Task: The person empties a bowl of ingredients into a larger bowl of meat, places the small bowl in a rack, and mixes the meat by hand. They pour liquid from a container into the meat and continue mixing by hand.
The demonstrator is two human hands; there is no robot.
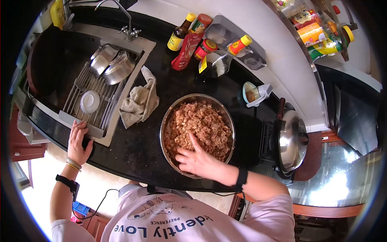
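Resting flat on the front edge of the dark surface (137, 149), the left hand (78, 141) has its fingers spread and grips nothing; its fingertips touch the near end of a drying rack (76, 90) laid across the sink. A small white bowl (89, 101) sits upside down on that rack, with two steel bowls (113, 64) farther back, below the tap (128, 28). Just right of the rack lies a crumpled beige cloth (140, 103). Near the middle of the surface stands a large steel mixing bowl (162, 129), filled with a brownish minced mixture (201, 123). The right hand (197, 159) is inside the bowl's near side, open, fingers splayed and pressed onto the mixture, closed around nothing. Behind the bowl stands a cluster of sauce bottles (201, 40). Far right, a lidded steel pan (292, 141) sits on a burner.
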